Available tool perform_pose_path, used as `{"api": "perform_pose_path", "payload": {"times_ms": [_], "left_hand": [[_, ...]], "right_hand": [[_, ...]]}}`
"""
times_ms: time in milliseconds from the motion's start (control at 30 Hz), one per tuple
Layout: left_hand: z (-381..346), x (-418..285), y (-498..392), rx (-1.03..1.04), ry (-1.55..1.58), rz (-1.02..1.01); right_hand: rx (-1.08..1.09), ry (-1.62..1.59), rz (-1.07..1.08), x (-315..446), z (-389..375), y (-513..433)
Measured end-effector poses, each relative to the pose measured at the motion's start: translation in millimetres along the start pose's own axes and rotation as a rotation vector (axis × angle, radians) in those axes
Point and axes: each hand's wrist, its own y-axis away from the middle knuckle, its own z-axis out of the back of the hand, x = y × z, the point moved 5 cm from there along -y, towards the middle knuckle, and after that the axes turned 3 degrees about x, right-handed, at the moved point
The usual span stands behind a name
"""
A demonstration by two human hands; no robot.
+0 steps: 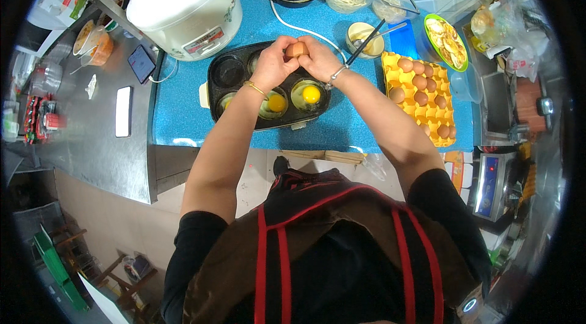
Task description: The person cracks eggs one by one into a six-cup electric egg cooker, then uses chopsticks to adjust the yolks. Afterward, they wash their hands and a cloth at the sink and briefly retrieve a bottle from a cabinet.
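Both my left hand [275, 64] and my right hand [322, 61] grip one brown egg [297, 49] between their fingertips. The egg is above the far side of a black multi-well egg pan [269, 123]. Raw eggs lie in several wells: one yolk [311, 94] shows whole at the near right, another yolk [276, 103] in the near middle, and a third is partly hidden by my left forearm. The far left well [229, 71] holds no egg. My hands cover much of the other far wells, so their contents are hard to tell.
Right of the pan, a yellow egg tray [423, 118] holds several brown eggs. Behind it are a cream bowl [365, 40] with black chopsticks across it and a green-rimmed bowl of fried eggs [446, 42]. A white rice cooker [185, 8] stands back left; a white cord [302, 26] crosses the blue counter.
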Motion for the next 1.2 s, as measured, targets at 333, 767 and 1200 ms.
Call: {"api": "perform_pose_path", "payload": {"times_ms": [333, 767, 1200], "left_hand": [[0.5, -2.0, -10.4, -0.048, -0.269, -0.151], [42.3, -102.8, -17.3, -0.26, -0.419, -0.63], [21.8, -60.2, -27.4, -0.049, -0.048, -0.306]], "right_hand": [[0.031, 0.255, 0.005, -6.7, 5.6, -0.8], [-0.303, 0.131, 0.44, 68.2, 84.5, 18.4], [-0.302, 0.003, 0.234, 37.9, 63.7, 21.4]]}}
